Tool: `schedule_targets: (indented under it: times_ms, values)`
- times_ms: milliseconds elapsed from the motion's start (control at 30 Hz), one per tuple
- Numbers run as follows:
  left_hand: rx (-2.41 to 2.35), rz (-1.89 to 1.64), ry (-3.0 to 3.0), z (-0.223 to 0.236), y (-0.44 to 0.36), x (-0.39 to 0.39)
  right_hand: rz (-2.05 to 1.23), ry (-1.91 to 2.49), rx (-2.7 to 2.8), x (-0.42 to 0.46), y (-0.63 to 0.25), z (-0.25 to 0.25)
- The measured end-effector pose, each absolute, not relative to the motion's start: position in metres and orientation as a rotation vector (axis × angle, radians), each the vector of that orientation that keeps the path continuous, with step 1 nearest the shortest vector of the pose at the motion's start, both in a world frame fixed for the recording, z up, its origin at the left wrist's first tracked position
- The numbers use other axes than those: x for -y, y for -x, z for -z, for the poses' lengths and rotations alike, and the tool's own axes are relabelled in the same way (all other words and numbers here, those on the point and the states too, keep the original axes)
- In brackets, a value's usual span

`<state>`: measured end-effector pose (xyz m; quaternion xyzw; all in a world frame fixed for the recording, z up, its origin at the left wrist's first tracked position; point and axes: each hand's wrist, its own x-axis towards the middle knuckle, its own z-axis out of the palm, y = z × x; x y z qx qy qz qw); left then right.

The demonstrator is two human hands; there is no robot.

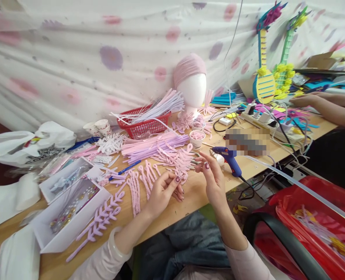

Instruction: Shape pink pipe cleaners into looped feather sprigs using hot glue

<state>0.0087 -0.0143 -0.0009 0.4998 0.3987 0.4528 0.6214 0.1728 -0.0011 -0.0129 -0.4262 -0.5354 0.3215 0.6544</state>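
Observation:
My left hand (165, 190) is over the table's front edge, beside the pink pipe-cleaner pieces. Its fingers are curled with the thumb pressed against them; whatever they hold, if anything, is hidden. To its right, my right hand (211, 175) is raised with fingers loosely bent and apart, and nothing shows in it. Just behind its fingertips lies a pile of pink pipe-cleaner leaf sprigs (180, 159). A blue hot glue gun (232, 161) rests close to the right hand. Pink looped strips (134, 192) and a lilac leaf branch (102, 221) lie left of my left hand.
A red basket (145, 126) of pale pipe cleaners stands behind bundled stems (155, 146). White boxes (70, 217) with beads are at left. A foam head (192, 87), paper cup (196, 142) and power strip (277, 126) stand behind. Another person's arms (332, 103) reach in at right.

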Motion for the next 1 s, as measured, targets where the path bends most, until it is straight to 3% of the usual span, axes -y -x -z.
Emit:
schedule_targets:
  times_ms: [1000]
  values:
    - [-0.935, -1.051, -1.135, -0.0001, -0.0098, 0.0153, -0.797, 0.954, 1.186, 0.0041, -0.164, 0.0139]
